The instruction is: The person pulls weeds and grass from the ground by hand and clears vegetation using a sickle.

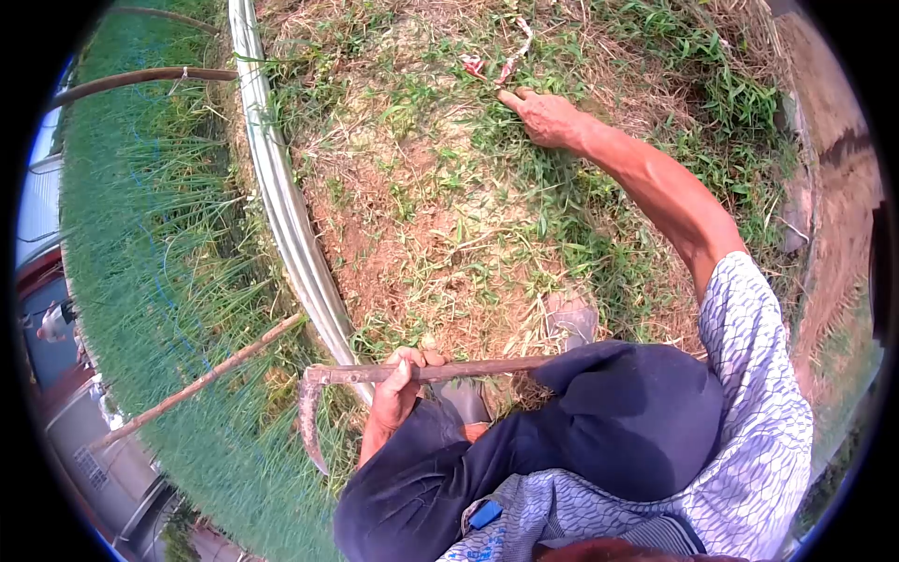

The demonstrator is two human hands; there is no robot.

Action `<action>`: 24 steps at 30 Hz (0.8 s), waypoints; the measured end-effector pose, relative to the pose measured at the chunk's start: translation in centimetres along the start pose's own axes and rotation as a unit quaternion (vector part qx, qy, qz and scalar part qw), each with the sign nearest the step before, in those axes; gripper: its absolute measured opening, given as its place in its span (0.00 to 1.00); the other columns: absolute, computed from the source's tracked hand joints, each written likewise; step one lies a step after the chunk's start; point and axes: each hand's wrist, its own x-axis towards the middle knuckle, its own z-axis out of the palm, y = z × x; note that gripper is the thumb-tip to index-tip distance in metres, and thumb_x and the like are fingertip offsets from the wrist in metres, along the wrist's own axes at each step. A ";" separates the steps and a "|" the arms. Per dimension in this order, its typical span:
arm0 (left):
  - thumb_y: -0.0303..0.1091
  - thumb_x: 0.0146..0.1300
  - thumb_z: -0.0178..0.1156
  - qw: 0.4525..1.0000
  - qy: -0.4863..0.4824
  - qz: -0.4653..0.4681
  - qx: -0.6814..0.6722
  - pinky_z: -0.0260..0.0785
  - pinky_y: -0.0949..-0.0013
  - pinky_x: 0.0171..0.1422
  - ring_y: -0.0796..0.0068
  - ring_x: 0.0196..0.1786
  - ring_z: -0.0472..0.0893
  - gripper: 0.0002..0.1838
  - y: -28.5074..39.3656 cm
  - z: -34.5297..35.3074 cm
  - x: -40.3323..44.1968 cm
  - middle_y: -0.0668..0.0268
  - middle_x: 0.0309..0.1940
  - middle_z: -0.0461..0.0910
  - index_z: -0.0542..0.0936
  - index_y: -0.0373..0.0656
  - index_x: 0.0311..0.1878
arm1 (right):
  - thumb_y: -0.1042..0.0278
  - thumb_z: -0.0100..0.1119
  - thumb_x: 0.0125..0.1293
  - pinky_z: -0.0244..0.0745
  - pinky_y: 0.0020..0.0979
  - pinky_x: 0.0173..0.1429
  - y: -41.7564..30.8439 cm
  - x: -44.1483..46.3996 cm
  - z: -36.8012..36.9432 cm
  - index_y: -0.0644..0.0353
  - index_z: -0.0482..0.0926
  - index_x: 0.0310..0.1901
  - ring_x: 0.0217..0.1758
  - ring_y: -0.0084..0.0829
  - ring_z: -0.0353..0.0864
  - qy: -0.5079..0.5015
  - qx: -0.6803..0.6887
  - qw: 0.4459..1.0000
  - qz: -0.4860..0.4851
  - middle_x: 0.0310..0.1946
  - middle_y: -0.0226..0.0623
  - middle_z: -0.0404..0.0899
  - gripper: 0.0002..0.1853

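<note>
My left hand is closed around the wooden handle of a sickle, close to its blade end. The rusty curved blade points down at the left, and the handle's right end lies against my dark trousers. My right arm stretches far forward over the grass. At the end of it, my right hand reaches low with fingers extended, its fingertips beside a crumpled red and white strip on the ground. Whether the fingertips touch the strip is hard to make out.
Weedy soil with cut grass lies before my bent knees. White plastic sheeting edges the bed at the left, with tall green plants beyond. A wooden pole slants there. A dirt path runs at the right.
</note>
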 end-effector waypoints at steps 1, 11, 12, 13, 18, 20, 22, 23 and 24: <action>0.49 0.71 0.56 1.000 0.004 0.000 0.002 0.62 0.49 0.67 0.53 0.60 0.75 0.17 0.0 -0.1 0.0 0.55 0.47 0.79 0.72 0.43 0.45 | 0.79 0.50 0.63 0.82 0.42 0.40 0.2 0.0 0.1 0.59 0.66 0.58 0.41 0.51 0.83 -0.045 0.017 0.998 0.027 0.49 0.61 0.74 0.21; 0.46 0.70 0.58 1.000 0.006 0.001 -0.027 0.65 0.52 0.65 0.57 0.56 0.78 0.17 -0.5 -1.3 0.0 0.52 0.47 0.81 0.73 0.40 0.45 | 0.63 0.49 0.57 0.72 0.50 0.33 -0.8 -3.1 0.8 0.66 0.72 0.25 0.24 0.53 0.76 -0.167 0.153 0.965 -0.133 0.17 0.53 0.72 0.13; 0.47 0.70 0.58 1.000 0.009 -0.012 -0.027 0.66 0.54 0.63 0.58 0.56 0.78 0.17 -0.7 -2.0 0.1 0.52 0.47 0.81 0.74 0.40 0.45 | 0.62 0.49 0.57 0.72 0.50 0.34 -4.0 -5.6 -0.1 0.66 0.71 0.24 0.24 0.53 0.76 -0.241 0.166 0.938 -0.186 0.16 0.52 0.71 0.14; 0.47 0.69 0.58 0.999 0.011 -0.024 -0.026 0.67 0.56 0.60 0.59 0.55 0.78 0.17 -0.8 -2.4 0.3 0.52 0.48 0.81 0.74 0.41 0.45 | 0.62 0.50 0.58 0.73 0.50 0.34 -6.6 -7.6 -0.5 0.64 0.72 0.27 0.23 0.54 0.75 -0.281 0.153 0.911 -0.260 0.15 0.50 0.70 0.12; 0.51 0.67 0.60 0.998 0.040 -0.042 -0.032 0.65 0.57 0.59 0.57 0.55 0.78 0.20 0.1 -1.0 0.3 0.53 0.47 0.81 0.74 0.41 0.45 | 0.68 0.60 0.55 0.77 0.48 0.48 -5.7 -0.6 0.3 0.63 0.70 0.47 0.53 0.52 0.79 0.025 0.114 0.991 -0.069 0.51 0.56 0.75 0.18; 0.52 0.66 0.61 0.997 0.051 -0.047 -0.030 0.65 0.52 0.64 0.54 0.55 0.77 0.21 0.6 -0.8 0.6 0.54 0.46 0.80 0.74 0.41 0.45 | 0.66 0.61 0.56 0.72 0.53 0.59 -4.0 4.5 1.0 0.62 0.70 0.54 0.63 0.55 0.71 0.189 0.054 0.979 -0.049 0.61 0.58 0.68 0.23; 0.52 0.65 0.62 0.997 0.059 -0.050 -0.021 0.65 0.52 0.63 0.53 0.56 0.77 0.21 0.6 -1.5 0.3 0.54 0.46 0.80 0.74 0.41 0.44 | 0.65 0.62 0.56 0.67 0.56 0.63 -4.9 7.6 1.3 0.61 0.70 0.56 0.67 0.55 0.66 0.196 0.036 0.980 0.008 0.64 0.56 0.67 0.25; 0.52 0.65 0.63 0.996 0.070 -0.046 -0.021 0.65 0.53 0.63 0.53 0.57 0.77 0.21 1.2 -0.7 0.2 0.54 0.45 0.80 0.75 0.41 0.43 | 0.64 0.63 0.56 0.64 0.57 0.65 -5.5 8.4 1.2 0.61 0.70 0.57 0.69 0.55 0.64 0.193 0.030 0.980 0.036 0.65 0.55 0.66 0.26; 0.52 0.65 0.63 0.996 0.072 -0.047 -0.022 0.65 0.53 0.63 0.53 0.57 0.77 0.21 1.1 -0.8 0.2 0.54 0.45 0.80 0.75 0.41 0.43 | 0.64 0.63 0.56 0.61 0.58 0.67 -6.0 9.3 1.2 0.61 0.70 0.58 0.71 0.56 0.62 0.190 0.023 0.979 0.063 0.66 0.55 0.65 0.27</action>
